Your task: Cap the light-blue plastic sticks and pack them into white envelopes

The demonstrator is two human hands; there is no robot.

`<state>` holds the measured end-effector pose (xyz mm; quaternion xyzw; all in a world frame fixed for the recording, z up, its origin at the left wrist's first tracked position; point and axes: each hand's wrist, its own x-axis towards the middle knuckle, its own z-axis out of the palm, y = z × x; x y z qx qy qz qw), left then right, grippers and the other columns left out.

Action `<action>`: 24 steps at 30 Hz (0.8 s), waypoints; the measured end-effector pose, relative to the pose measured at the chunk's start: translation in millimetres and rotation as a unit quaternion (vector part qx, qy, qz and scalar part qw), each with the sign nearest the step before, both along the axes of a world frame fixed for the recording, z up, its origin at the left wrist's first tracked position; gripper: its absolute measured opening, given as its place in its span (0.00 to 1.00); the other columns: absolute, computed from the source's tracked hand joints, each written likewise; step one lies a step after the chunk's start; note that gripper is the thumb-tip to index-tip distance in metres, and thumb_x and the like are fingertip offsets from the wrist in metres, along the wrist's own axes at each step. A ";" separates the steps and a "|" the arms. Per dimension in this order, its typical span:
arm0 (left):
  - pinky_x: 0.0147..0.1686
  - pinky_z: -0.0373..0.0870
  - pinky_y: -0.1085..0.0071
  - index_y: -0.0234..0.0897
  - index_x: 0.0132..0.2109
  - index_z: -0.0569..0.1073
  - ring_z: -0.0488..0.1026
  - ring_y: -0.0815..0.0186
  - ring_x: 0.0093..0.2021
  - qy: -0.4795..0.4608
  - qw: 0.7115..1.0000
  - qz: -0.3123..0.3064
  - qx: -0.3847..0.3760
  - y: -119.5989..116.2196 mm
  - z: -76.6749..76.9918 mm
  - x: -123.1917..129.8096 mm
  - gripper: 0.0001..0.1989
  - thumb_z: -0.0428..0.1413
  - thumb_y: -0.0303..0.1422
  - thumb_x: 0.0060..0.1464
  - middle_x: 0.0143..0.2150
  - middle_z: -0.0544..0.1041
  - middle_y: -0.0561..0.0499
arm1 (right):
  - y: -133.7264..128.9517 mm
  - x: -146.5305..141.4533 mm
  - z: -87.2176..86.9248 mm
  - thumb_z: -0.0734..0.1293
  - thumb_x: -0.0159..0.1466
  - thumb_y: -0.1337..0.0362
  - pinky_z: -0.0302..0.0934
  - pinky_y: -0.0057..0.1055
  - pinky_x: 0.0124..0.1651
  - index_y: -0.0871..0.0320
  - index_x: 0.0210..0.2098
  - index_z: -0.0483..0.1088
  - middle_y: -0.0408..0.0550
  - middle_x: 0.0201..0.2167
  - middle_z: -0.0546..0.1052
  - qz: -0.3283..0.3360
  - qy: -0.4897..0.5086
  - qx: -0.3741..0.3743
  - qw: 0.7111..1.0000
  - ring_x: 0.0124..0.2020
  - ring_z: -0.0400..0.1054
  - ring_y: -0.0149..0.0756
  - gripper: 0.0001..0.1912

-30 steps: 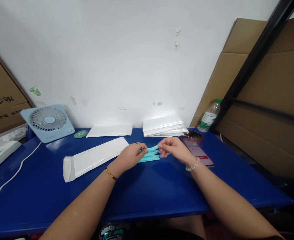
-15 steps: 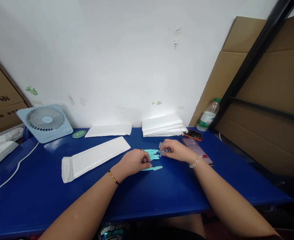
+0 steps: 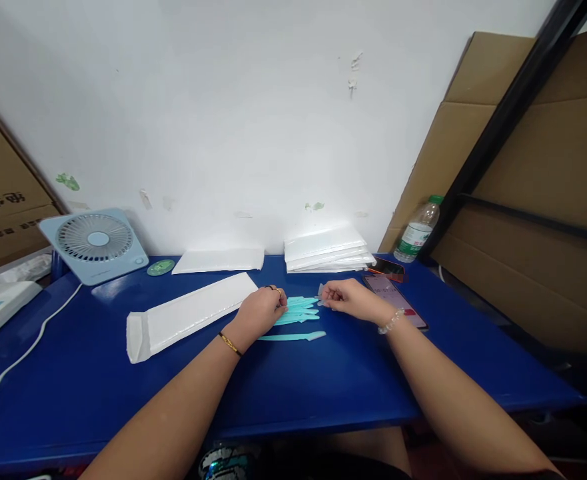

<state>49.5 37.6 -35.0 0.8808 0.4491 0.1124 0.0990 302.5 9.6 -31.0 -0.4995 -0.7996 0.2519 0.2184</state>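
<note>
Several slim turquoise eyebrow razors [image 3: 299, 312] lie in a loose pile on the blue table, between my hands. My left hand [image 3: 263, 310] is closed at the pile's left end, its fingertips pinching the handle of an eyebrow razor. One single razor [image 3: 293, 337] lies apart, nearer to me, with a paler tip pointing right. At the pile's right end, my right hand [image 3: 346, 295] is closed in a pinch on a small translucent blade cap [image 3: 320, 291]. Its fingers partly hide the small clear pieces there.
A white padded envelope [image 3: 193, 317] lies left of my hands. Further back are another envelope [image 3: 218, 261] and an envelope stack [image 3: 326, 250]. On the left stands a light blue fan [image 3: 96, 247]. To the right are a phone [image 3: 393, 300], a second phone [image 3: 387, 269] and a bottle [image 3: 416, 233].
My left hand has moved from the single razor up and left to the pile's left end, uncovering that razor. The right hand stays almost in place, with fewer clear pieces showing at its fingers.
</note>
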 end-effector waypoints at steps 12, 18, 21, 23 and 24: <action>0.31 0.61 0.71 0.39 0.34 0.72 0.70 0.64 0.35 -0.054 0.998 -0.012 -0.020 1.4 4.4 -2.0 0.06 0.51 0.33 0.52 0.34 0.75 0.51 | -3.4 -5.7 7.0 0.64 0.60 0.56 0.64 0.27 0.31 0.59 0.36 0.72 0.46 0.27 0.75 -0.009 0.075 -0.019 0.997 0.26 0.69 0.31 0.13; 0.28 0.59 0.73 0.38 0.33 0.72 0.69 0.67 0.32 -0.068 0.994 -0.043 -0.067 -9.3 14.9 -0.9 0.07 0.51 0.35 0.52 0.32 0.75 0.52 | -10.1 -17.2 12.7 0.65 0.60 0.58 0.63 0.26 0.31 0.59 0.35 0.72 0.45 0.24 0.75 0.022 0.072 -0.029 0.997 0.26 0.69 0.31 0.11; 0.26 0.59 0.73 0.39 0.32 0.72 0.69 0.68 0.29 -0.053 0.991 -0.061 -0.110 -15.3 21.5 -1.6 0.08 0.51 0.36 0.52 0.30 0.74 0.53 | -12.8 -18.5 13.8 0.66 0.58 0.57 0.63 0.26 0.29 0.60 0.34 0.72 0.45 0.26 0.75 0.056 0.071 -0.061 0.994 0.25 0.69 0.30 0.11; 0.26 0.60 0.74 0.40 0.33 0.73 0.69 0.68 0.29 -0.043 0.987 -0.074 -0.133 -16.2 22.7 -2.4 0.09 0.52 0.39 0.52 0.30 0.75 0.54 | -13.9 -15.1 15.9 0.67 0.57 0.57 0.63 0.26 0.29 0.60 0.34 0.73 0.46 0.27 0.76 0.075 0.062 -0.086 0.992 0.25 0.69 0.31 0.12; 0.26 0.60 0.73 0.40 0.34 0.73 0.69 0.68 0.29 -0.039 0.988 -0.077 -0.132 -15.5 21.9 -2.9 0.09 0.53 0.40 0.51 0.30 0.75 0.54 | -13.8 -11.7 17.2 0.67 0.57 0.57 0.63 0.26 0.29 0.60 0.35 0.73 0.46 0.28 0.76 0.075 0.054 -0.084 0.992 0.25 0.69 0.31 0.12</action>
